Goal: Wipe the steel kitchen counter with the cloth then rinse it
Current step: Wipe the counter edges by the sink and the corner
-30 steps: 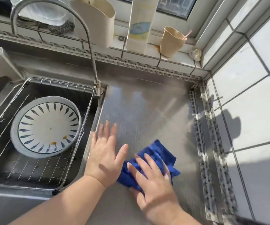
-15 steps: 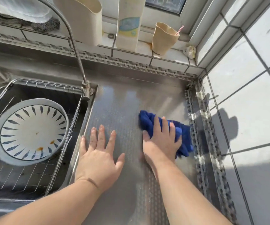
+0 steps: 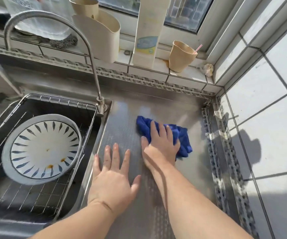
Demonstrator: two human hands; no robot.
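Flanking cloth (image 3: 182, 135): sink (image 3: 94, 135), wall (image 3: 268, 118).

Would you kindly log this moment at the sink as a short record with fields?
cloth: blue cloth, bunched on the steel counter
right hand: right hand pressing flat on the cloth
left hand: left hand spread flat on the counter, beside the sink basket
plate: patterned plate with brown stains, in the basket
faucet: faucet shows no running water
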